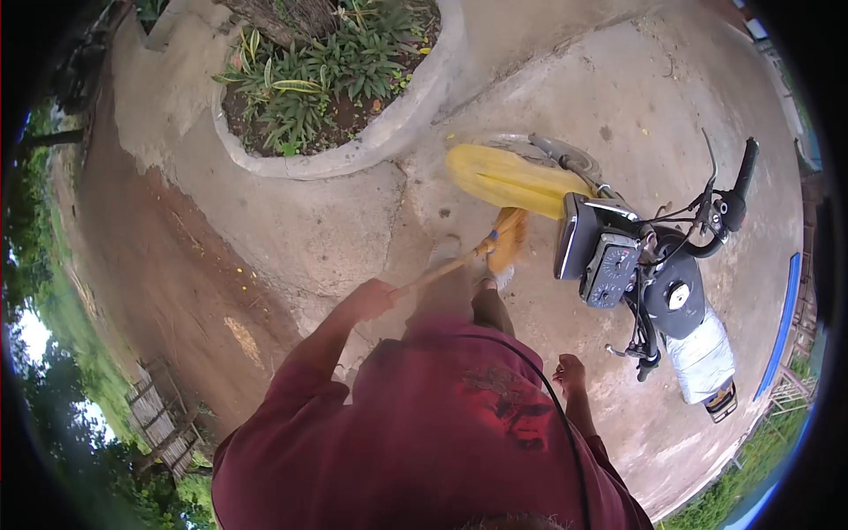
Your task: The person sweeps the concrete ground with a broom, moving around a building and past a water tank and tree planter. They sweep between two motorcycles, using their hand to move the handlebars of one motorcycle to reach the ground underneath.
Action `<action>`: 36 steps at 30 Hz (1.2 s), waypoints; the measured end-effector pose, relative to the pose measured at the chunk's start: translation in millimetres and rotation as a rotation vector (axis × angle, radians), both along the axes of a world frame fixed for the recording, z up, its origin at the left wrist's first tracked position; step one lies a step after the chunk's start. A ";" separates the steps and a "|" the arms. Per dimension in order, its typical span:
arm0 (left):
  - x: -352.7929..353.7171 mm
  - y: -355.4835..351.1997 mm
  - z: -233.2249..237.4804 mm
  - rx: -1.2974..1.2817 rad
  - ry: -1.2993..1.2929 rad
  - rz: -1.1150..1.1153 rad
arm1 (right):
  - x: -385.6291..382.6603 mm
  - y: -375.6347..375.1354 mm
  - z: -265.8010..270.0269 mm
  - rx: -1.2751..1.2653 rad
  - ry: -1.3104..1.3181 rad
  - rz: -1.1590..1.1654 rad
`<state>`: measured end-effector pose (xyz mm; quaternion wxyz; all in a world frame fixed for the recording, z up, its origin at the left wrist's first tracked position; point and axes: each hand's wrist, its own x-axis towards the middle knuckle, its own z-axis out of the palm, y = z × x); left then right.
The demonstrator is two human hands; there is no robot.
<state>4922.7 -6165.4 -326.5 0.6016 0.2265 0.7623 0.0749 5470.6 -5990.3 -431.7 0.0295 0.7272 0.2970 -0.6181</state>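
Observation:
My left hand (369,300) is closed around the wooden handle of a broom (452,265), out in front of my body. The broom's orange-brown bristle head (507,244) is low near the ground, close to my foot and the yellow front mudguard (503,175) of a parked motorcycle (676,287). By my right side hangs my right hand (570,371), its fingers curled with nothing visible in them. The motorcycle's headlight and gauges are turned toward me.
A rounded concrete-edged planter (331,165) with leafy plants and a tree trunk stands ahead. Bare dirt (177,256) borders the concrete (344,230) on the left. Farther off are a wooden fence piece (163,415) and a blue bar (779,327). A black cable (556,397) crosses my shirt.

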 end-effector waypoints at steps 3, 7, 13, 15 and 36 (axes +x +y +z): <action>-37.0 -64.8 5.3 -0.123 0.327 -0.490 | -3.7 -32.0 -48.7 -0.057 0.037 0.049; -80.0 -96.4 -2.1 -0.319 0.475 -0.344 | -83.3 -28.2 -100.7 -0.029 0.018 0.195; -160.2 38.9 -129.9 -0.112 0.531 -0.401 | -73.6 -64.5 -166.8 -0.035 -0.002 0.129; -163.0 102.8 -131.9 0.090 0.516 -0.708 | -59.3 -77.9 -204.5 -0.033 0.039 0.027; -61.8 44.8 -75.7 -0.223 0.461 -0.368 | -47.5 -108.4 -89.4 0.045 0.131 0.013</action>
